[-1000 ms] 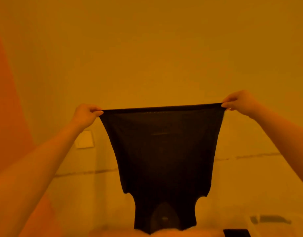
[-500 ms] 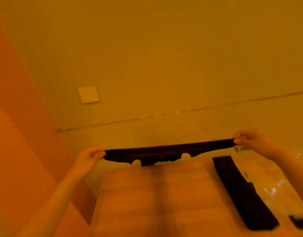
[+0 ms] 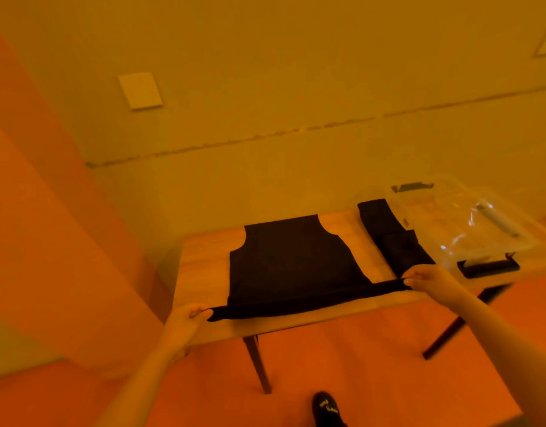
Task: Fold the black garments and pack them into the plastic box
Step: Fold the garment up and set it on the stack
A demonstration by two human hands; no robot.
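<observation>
We see a black sleeveless knit garment [image 3: 291,266] spread flat on the small wooden table [image 3: 203,272], its near hem stretched taut along the table's front edge. Our left hand [image 3: 185,317] pinches the hem's left corner in curled fingers; our right hand [image 3: 432,280] pinches the right corner likewise. Just right of it lies a folded black garment [image 3: 388,232], touching the clear plastic box [image 3: 468,223] with black latches at the table's right end. Below, a black shoe [image 3: 327,408] stands on the orange floor [image 3: 358,365].
</observation>
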